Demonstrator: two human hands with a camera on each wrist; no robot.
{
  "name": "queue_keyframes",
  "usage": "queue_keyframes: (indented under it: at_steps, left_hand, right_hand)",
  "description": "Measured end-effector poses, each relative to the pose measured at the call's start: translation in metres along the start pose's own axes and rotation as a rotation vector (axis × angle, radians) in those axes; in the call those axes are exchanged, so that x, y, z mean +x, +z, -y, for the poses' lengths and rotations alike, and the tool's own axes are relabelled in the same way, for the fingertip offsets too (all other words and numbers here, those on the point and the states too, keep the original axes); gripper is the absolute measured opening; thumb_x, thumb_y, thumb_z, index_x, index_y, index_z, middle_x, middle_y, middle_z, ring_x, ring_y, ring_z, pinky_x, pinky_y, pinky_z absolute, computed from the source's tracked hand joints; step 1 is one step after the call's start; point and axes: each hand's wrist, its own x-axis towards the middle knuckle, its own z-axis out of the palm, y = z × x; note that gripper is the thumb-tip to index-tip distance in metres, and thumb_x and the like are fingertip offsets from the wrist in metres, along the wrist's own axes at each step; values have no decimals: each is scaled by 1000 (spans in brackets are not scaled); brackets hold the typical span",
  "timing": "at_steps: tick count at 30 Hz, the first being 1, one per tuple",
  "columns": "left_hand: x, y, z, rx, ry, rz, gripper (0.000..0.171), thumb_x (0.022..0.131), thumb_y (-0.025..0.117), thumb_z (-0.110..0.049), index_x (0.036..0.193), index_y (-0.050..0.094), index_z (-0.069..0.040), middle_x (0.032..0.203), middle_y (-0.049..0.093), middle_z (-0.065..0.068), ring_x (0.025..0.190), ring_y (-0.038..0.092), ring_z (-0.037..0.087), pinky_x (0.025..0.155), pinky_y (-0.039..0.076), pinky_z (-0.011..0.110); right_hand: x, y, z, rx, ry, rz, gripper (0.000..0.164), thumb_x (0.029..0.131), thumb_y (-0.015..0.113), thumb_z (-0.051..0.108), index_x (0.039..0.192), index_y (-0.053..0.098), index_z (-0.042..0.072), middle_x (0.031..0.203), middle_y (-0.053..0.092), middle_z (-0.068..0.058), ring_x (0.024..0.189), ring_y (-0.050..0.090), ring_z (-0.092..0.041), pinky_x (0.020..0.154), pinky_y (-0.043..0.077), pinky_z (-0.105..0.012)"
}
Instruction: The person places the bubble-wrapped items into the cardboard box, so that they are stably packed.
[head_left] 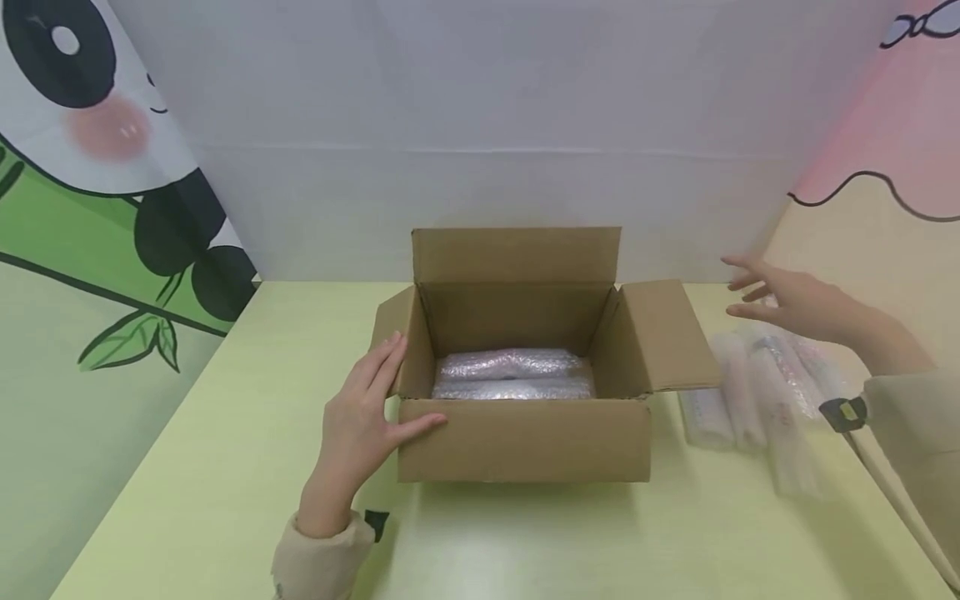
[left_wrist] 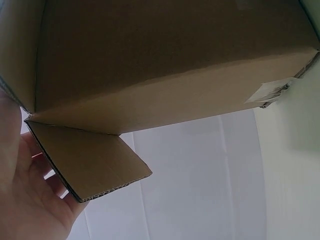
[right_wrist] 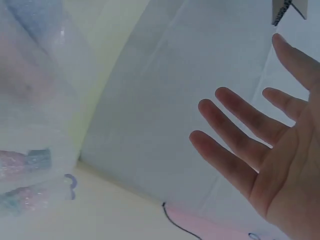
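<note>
An open cardboard box (head_left: pixel 525 442) stands on the table with its flaps spread outward. Bubble-wrapped packages (head_left: pixel 513 364) lie side by side inside it. My left hand (head_left: pixel 358 425) holds the box at its front left corner, fingers against the left flap (left_wrist: pixel 90 160) and thumb across the front flap. To the right of the box, my right hand (head_left: pixel 806 304) hangs in the air with fingers spread and nothing in it. Beneath it, several more wrapped packages (head_left: pixel 742 392) lie in a loose group; the right wrist view shows pink and teal through the clear wrap (right_wrist: pixel 27 165).
The box's right flap (head_left: pixel 667 337) sticks out toward the loose packages. Behind the pale yellow table (head_left: pixel 247 467) rises a white backdrop (head_left: pixel 487 108). Printed cartoon panels flank it, with a green one (head_left: pixel 90 225) on the left and a pink one (head_left: pixel 892 125) on the right.
</note>
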Motion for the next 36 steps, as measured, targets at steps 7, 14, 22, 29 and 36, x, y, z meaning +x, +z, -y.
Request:
queue_keyframes:
  at_steps: [7,14,22,29,36]
  left_hand:
    - [-1,0,0,8,-2,-3,100,80,41,-81,138,52,-1,133,59,17,119,58,34,58,57,38]
    - [-3,0,1,1,-16,6,100,79,41,-82,139,51,-2,135,58,17,120,57,35,60,58,39]
    - [-3,1,1,-4,-10,0,99,79,41,-81,139,51,-2,135,58,17,120,57,35,60,58,39]
    - [-3,2,0,-1,-12,-9,99,79,41,-81,138,52,-2,134,59,18,119,58,35,56,57,39]
    - [-2,1,0,-9,-13,-12,99,79,42,-81,138,52,-2,134,58,18,120,57,35,60,58,41]
  right_hand:
    - [-21,36,-41,6,85,21,73,99,55,32,152,16,1,131,53,-33,112,57,-52,81,48,-62]
    - [-43,62,-68,27,171,41,71,100,51,36,150,19,-4,126,53,-38,109,56,-56,77,50,-60]
    - [-61,90,-84,66,237,49,73,99,53,37,147,21,-9,120,55,-39,94,61,-53,67,52,-50]
    - [-69,107,-91,187,273,46,82,97,58,31,148,10,-12,120,47,-46,84,66,-33,63,58,-40]
    - [-75,119,-88,231,277,30,82,99,55,29,148,4,-13,124,37,-53,101,55,-57,61,58,-42]
